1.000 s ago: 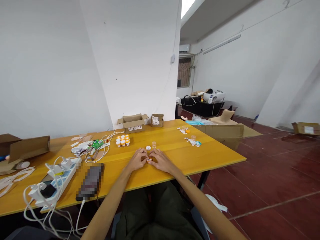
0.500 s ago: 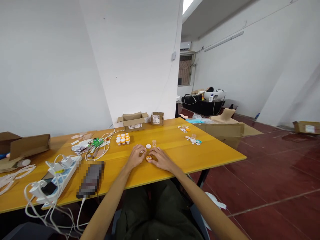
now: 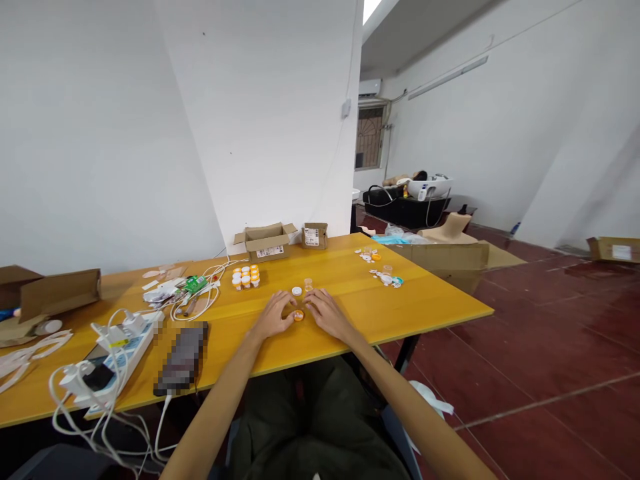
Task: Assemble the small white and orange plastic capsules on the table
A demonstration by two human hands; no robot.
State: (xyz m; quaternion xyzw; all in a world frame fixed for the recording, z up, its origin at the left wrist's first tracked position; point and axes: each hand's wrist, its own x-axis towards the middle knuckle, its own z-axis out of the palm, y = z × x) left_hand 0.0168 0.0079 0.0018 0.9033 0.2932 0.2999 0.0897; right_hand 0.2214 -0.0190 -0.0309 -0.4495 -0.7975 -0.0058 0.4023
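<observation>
A small round orange cap [image 3: 299, 315] with whitish bits in it lies on the table between my hands. My left hand [image 3: 273, 315] rests just left of it, thumb and fingers apart, the thumb close to the cap's edge. On its other side, my right hand [image 3: 327, 315] has its fingers bent and apart, the fingertips near a small clear cup [image 3: 308, 285]. Whether those fingertips touch anything is too small to tell. A round white lid [image 3: 297, 291] lies just beyond my hands, left of the cup.
Several white-and-orange capped jars [image 3: 245, 277] stand grouped at the back left, before an open cardboard box [image 3: 265, 241] and a smaller box [image 3: 315, 236]. Loose small parts [image 3: 387, 279] lie to the right. A phone [image 3: 181, 359] and a power strip [image 3: 125, 357] with cables occupy the left.
My left thumb has come closer to the orange cap, and a small whitish piece no longer shows at my left fingers. My right thumb has drawn back from the cap.
</observation>
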